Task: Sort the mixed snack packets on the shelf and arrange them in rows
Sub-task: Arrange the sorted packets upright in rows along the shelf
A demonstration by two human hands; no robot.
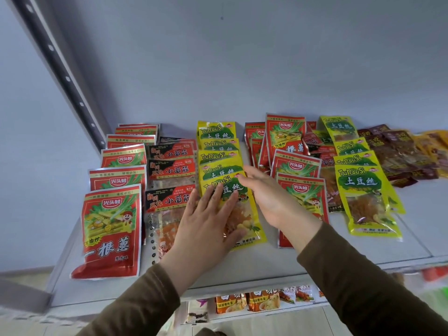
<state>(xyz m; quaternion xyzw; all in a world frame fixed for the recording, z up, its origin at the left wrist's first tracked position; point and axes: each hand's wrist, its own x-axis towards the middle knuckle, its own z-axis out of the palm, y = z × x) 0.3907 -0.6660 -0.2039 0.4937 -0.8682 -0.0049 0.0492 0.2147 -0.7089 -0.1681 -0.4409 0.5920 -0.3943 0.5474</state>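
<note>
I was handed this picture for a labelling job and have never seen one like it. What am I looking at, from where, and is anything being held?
There is no machine here: one wide-angle camera worn on a person's head looks down at their own two bare hands over a white shop shelf. On it lie snack packets in overlapping rows: red packets at far left, then black-and-red packets, then yellow packets. Further right, more red and yellow ones are partly mixed, with brown packets beyond. The left hand lies flat on the front yellow packet; the right hand is open at its right edge. Nothing is gripped.
</note>
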